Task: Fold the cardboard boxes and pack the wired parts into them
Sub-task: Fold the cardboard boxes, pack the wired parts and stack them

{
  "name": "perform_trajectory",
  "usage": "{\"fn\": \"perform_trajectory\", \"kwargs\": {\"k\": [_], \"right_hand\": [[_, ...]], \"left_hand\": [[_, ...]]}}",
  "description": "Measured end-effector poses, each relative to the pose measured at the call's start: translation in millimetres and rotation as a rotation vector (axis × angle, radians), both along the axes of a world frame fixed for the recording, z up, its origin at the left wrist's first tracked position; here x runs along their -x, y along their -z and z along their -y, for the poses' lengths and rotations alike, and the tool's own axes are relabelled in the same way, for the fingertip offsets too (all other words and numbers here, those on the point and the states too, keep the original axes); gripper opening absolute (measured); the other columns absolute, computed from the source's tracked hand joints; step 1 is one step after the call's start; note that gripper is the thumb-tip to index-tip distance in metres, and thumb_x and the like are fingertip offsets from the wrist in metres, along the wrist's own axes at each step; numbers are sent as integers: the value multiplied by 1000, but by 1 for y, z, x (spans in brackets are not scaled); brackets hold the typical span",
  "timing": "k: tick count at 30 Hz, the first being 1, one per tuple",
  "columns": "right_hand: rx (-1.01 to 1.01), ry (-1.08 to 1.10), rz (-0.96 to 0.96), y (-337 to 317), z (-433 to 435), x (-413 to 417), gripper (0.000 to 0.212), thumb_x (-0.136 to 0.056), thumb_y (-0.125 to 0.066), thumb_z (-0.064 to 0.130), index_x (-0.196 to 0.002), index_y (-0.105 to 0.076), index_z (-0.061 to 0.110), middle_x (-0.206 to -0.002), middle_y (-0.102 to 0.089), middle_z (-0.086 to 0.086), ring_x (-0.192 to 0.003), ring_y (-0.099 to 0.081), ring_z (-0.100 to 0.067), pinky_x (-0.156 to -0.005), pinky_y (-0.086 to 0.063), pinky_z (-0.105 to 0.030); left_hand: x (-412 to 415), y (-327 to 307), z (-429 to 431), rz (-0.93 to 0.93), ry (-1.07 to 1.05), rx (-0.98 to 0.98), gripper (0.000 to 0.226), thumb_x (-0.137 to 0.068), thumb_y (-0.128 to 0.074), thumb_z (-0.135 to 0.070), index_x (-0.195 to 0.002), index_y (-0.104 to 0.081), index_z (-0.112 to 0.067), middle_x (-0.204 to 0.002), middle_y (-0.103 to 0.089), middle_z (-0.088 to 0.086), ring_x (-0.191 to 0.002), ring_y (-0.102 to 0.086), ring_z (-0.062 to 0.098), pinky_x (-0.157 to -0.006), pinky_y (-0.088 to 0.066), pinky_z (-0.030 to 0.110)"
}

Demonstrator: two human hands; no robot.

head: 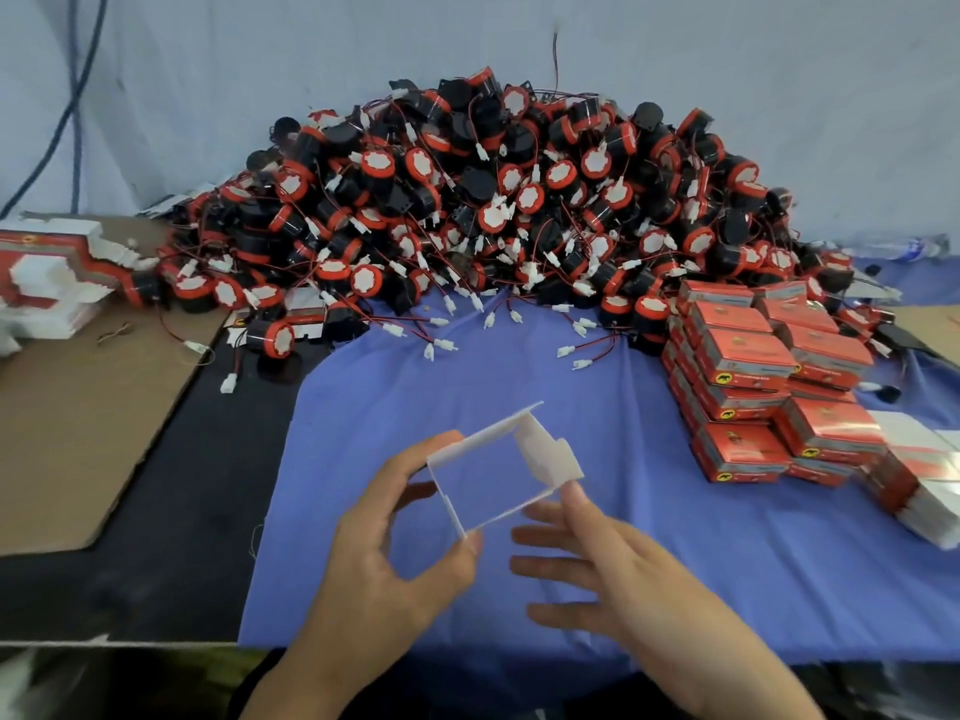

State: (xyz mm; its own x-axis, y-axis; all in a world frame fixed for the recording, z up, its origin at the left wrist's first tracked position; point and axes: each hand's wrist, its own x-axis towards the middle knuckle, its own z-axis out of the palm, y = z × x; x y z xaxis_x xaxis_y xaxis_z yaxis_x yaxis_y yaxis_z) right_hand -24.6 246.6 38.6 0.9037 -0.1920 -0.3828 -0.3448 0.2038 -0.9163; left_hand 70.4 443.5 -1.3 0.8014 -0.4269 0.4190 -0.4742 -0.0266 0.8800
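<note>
Left hand: the left hand [395,553] pinches the box sleeve [550,454], thumb on its upper corner, forefinger curled under the lower one.
Right hand: the right hand [639,563] has its fingers straight and spread; the forefinger tip touches the sleeve's side flap and grips nothing.
Box in work: it is held just above the blue cloth [727,563], opened to a hollow square, with the ends unfolded and nothing inside.
Done so far: closed red boxes [753,387] are stacked to the right; presumably packed, though I can't see inside.
Still to go: the heap of wired parts [493,200] behind is huge, and flat blanks [47,283] wait far left.
Progress: I'd say most of the job remains.
</note>
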Motion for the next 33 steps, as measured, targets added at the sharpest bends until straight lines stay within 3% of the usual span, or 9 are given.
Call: {"fn": "perform_trajectory", "kwargs": {"k": [4,6,10,12,15,19,23,28,33], "right_hand": [[-205,-15,171,-20,31,6,74,-79,-58,75,-140,-61,32,-138,-65,-5,-129,-62,-23,-88,-59,-55],[-278,-100,219,-28,32,2,61,-88,-57,61,-141,-60,33,-143,-61,-9,-133,-57,-29,-92,-57,-56],[-187,-108,268,-30,25,2,40,-90,-66,22,-129,-70,19,-133,-67,-13,-113,-67,-29,-88,-60,-47],[-174,-109,289,-28,24,7,39,-86,-74,17,-125,-72,16,-130,-69,-13,-104,-70,-25,-80,-60,-38],[-100,-120,309,-26,18,10,39,-85,-82,21,-123,-72,18,-131,-69,-11,-109,-70,-26,-84,-59,-35],[90,-82,300,-26,8,10,33,-88,-76,33,-120,-72,25,-124,-73,-5,-107,-71,-25,-86,-60,-39],[216,-62,280,-30,2,12,24,-86,-74,39,-109,-74,32,-104,-78,-5,-83,-73,-19,-73,-58,-27],[191,-39,228,-30,-2,11,14,-92,-72,26,-106,-74,24,-100,-78,-6,-80,-75,-26,-78,-63,-47],[490,74,251,-30,-10,11,10,-96,-69,14,-94,-72,23,-101,-75,14,-94,-70,-2,-61,-57,-19]], "left_hand": [[-1,-19,-8,51,124,-123,74,-80,-74,-25,-149,-49,-33,-152,-52,-8,-142,-47,18,-111,-44,31],[1,-30,-7,155,209,-228,79,-77,-76,-19,-149,-48,-35,-153,-50,-13,-147,-41,13,-113,-38,26],[5,-47,-7,247,283,-267,86,-73,-80,-5,-146,-51,-41,-153,-49,-19,-149,-37,8,-117,-33,23],[7,-50,-11,233,282,-236,83,-73,-78,-1,-144,-54,-37,-152,-51,-15,-148,-39,11,-116,-34,24],[9,-54,-13,212,273,-193,76,-75,-77,-1,-141,-57,-32,-150,-54,-9,-146,-43,15,-115,-35,23],[11,-56,-15,168,259,-134,66,-80,-78,-17,-141,-58,-34,-146,-58,-7,-145,-44,18,-116,-35,26],[15,-55,-18,77,215,-94,56,-82,-72,-30,-136,-61,-43,-142,-62,-11,-141,-50,16,-111,-39,21],[19,-55,-16,30,186,-78,53,-81,-77,-38,-132,-64,-44,-140,-63,-15,-138,-51,10,-105,-40,12],[21,-53,-10,-106,234,-96,74,-64,-82,-68,-132,-66,-45,-142,-60,-22,-141,-45,0,-112,-36,17]]}}
